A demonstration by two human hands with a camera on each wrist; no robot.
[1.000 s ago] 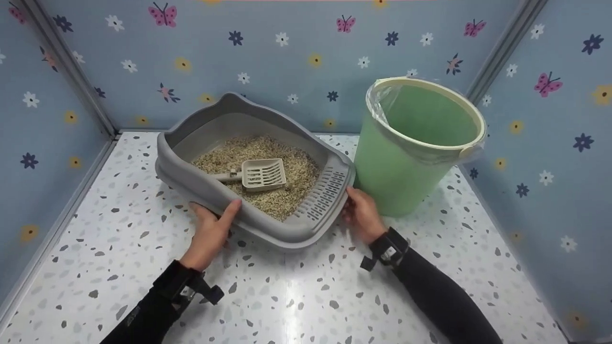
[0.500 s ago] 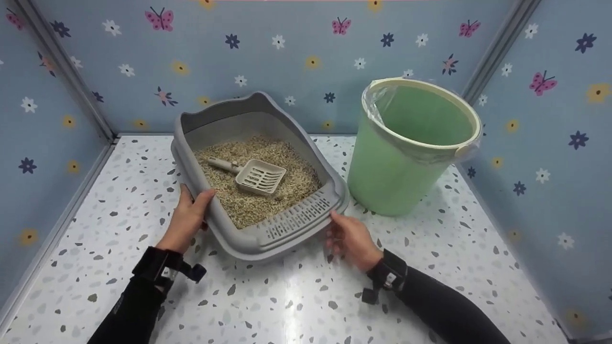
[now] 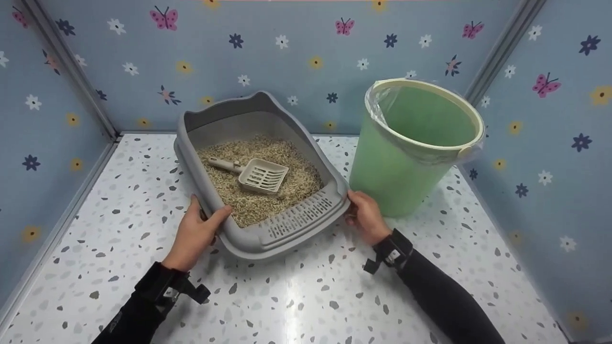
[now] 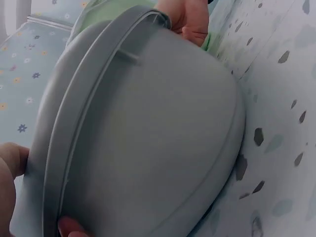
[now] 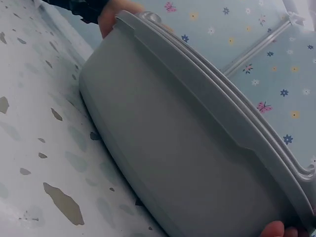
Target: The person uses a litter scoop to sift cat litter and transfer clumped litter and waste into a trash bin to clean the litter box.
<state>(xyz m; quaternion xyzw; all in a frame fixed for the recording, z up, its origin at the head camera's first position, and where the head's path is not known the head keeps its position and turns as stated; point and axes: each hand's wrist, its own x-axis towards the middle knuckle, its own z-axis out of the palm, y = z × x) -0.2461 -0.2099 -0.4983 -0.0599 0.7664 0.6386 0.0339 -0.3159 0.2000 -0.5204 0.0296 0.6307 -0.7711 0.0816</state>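
A grey cat litter box [image 3: 267,249] stands on the speckled surface, its slotted front ledge turned toward me. Sandy litter [image 3: 239,208] covers its floor, and a beige slotted litter scoop [image 3: 263,177] lies on top, handle pointing left. My left hand [image 3: 193,236] grips the left rim, thumb above and fingers underneath; the left wrist view shows the box's outer wall [image 4: 158,123] there. At the front right corner, my right hand [image 3: 368,217] holds the rim, its lower fingers partly hidden beneath. Some right fingertips [image 5: 273,230] show under the rim in the right wrist view.
A green bin [image 3: 397,174] with a cream rim and clear plastic liner stands right of the box, close to my right hand. Blue flowered panels [image 3: 306,48] enclose the back and both sides. White speckled surface [image 3: 287,306] extends in front of the box.
The litter box has turned clockwise, its front ledge swinging from the right toward me. My right hand shifted along the front edge and back up to the corner. The bin stays put.
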